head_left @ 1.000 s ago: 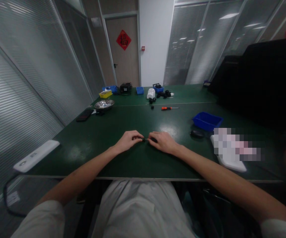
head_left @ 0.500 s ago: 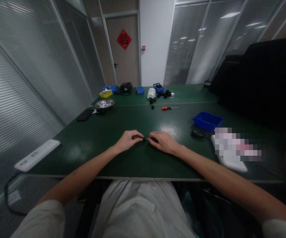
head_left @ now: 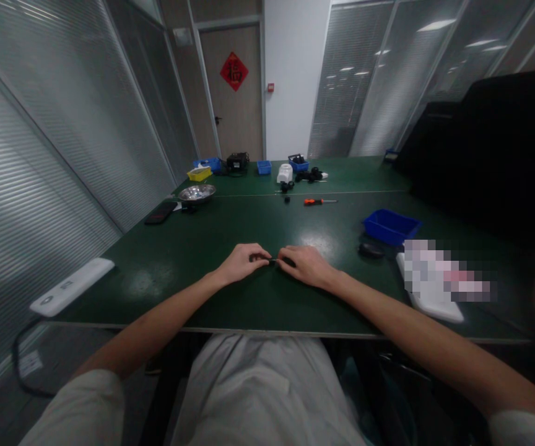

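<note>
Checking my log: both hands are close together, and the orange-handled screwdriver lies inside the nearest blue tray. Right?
No: the head view shows the screwdriver on the green table, outside that tray; left hand and right hand are close together.

Left sleeve: pale grey to off-white cloth, lower left of the frame, short and loose, with a rounded hem at about the elbow and soft creases.
Right sleeve: the same pale cloth, lower right corner, cut off by the frame edge, its hem near the elbow.
Cloth at bottom centre: a broad pale grey spread, plain and matte, with long folds fanning downward and a straight-edged crease or seam right of its middle; whether shirt front or lap cannot be told.
Left forearm: bare from hem to wrist, slender.
Right forearm: bare, tapering toward the wrist.
Hands: left hand and right hand uncovered, mid-frame.
</note>
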`<state>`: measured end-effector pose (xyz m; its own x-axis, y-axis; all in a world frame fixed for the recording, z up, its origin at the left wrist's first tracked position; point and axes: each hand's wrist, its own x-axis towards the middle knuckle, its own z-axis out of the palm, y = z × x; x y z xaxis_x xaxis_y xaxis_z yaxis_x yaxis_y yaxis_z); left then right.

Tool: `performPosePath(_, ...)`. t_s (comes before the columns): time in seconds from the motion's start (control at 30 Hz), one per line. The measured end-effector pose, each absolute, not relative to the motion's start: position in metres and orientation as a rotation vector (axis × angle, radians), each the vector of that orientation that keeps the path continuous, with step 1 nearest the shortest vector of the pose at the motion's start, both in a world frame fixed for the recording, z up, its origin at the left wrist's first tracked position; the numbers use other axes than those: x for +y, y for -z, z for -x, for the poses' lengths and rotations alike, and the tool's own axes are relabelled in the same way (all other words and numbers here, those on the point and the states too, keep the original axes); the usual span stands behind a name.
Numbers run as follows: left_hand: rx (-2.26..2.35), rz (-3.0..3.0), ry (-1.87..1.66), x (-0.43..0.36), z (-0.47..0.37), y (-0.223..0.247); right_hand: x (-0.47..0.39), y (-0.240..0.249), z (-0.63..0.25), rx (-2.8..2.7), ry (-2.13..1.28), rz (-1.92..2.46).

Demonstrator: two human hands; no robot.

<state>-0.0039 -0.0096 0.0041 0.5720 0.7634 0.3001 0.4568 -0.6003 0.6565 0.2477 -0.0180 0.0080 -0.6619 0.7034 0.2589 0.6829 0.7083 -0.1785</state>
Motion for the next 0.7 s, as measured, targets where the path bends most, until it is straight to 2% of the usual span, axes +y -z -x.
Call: performPosePath(0.7, 1.012, -2.323, -0.780, -0.0094, 0.0039, -0.0032, -0.0184, -0.0109, -0.2467, -2.639, -0.044, 1.134)
